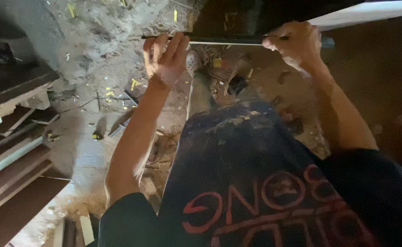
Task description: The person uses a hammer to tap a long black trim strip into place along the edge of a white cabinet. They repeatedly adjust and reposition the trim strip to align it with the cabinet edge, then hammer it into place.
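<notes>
The thin dark rod [224, 41] runs level between my two fists, out past my chest. My left hand [166, 57] is curled shut around its one end, fingers wrapped over the top; my right hand [292, 43] is clenched on the other end (a white board [365, 13] lies just beyond those knuckles). Below my left wrist, dusty floor [96, 91] with yellow scraps [134, 83]; stacked planks [13, 151] lie farther out to that side.

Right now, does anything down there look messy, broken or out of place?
Yes. The dusty floor is littered with small yellow scraps and splinters, and boards lie stacked unevenly at one side. Both hands, left hand and right hand, grip a thin dark rod held level above the mess.
</notes>
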